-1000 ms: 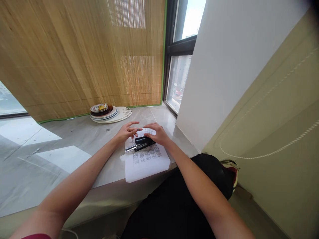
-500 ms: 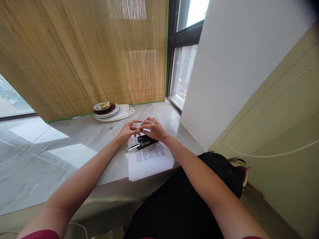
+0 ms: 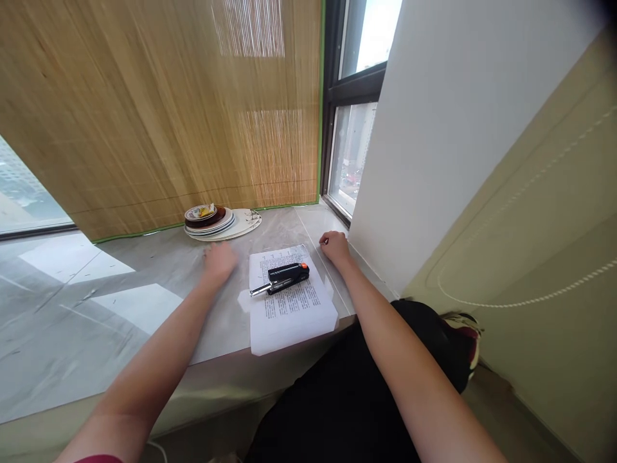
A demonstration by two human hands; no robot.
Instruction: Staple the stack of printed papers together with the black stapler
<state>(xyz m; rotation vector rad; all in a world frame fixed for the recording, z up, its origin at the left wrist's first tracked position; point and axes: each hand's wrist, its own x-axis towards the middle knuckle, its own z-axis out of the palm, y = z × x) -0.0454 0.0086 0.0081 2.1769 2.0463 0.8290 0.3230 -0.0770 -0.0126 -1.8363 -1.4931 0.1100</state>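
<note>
A printed sheet of paper [image 3: 290,308] lies at the front edge of the grey marble sill [image 3: 144,302]. On its upper half rests a black stapler [image 3: 284,278] with an orange tip, lying flat. My left hand [image 3: 219,260] is down on the sill just left of the sheet; it is smeared by motion and its fingers do not show. My right hand [image 3: 333,245] rests on the sill to the right of the sheet's top corner, near the white wall. Its fingers are curled in a pinch, and what they hold is too small to make out. Neither hand touches the stapler.
A stack of plates [image 3: 222,220] stands at the back of the sill under the bamboo blind [image 3: 168,109]. A dark window frame [image 3: 332,128] and a white wall [image 3: 434,128] close off the right side. My dark-clothed lap [image 3: 347,399] is below the sill's edge.
Both hands were together over the stapler; now they have parted, the left going left onto the sill and the right going right toward the wall. The stapler lies uncovered.
</note>
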